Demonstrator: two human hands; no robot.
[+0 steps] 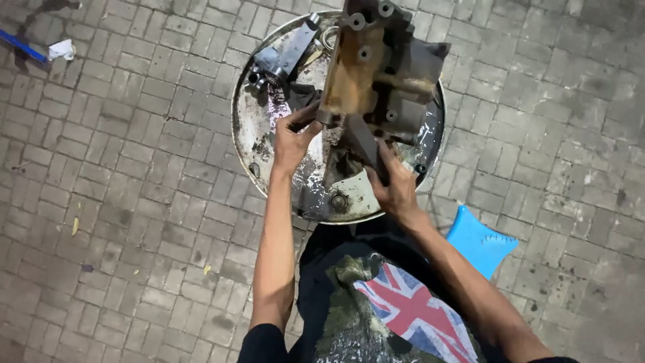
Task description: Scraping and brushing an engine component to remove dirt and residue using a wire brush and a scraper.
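Standing on a round metal drum top, a bulky cast-metal engine part rises toward the camera, its long flat face rust-orange and the rest dull grey, with several round bolt bosses along its upper edge and a grey cylindrical body jutting to one side. It sits a little past the middle of the stained, paint-flecked drum top, tilted slightly.

The left hand grips the lower left edge of the part, fingers curled closed around the casting near a dark rag. The right hand clasps a dark bracket-like leg at the part's lower right, fingers wrapped around it from below. So the part stands between both hands and just above them, touching each.

Behind the left hand, a smaller grey metal component lies on the drum top near its rim. The drum stands on a brick-paved floor. A blue plastic stool sits just beside the person's right forearm.
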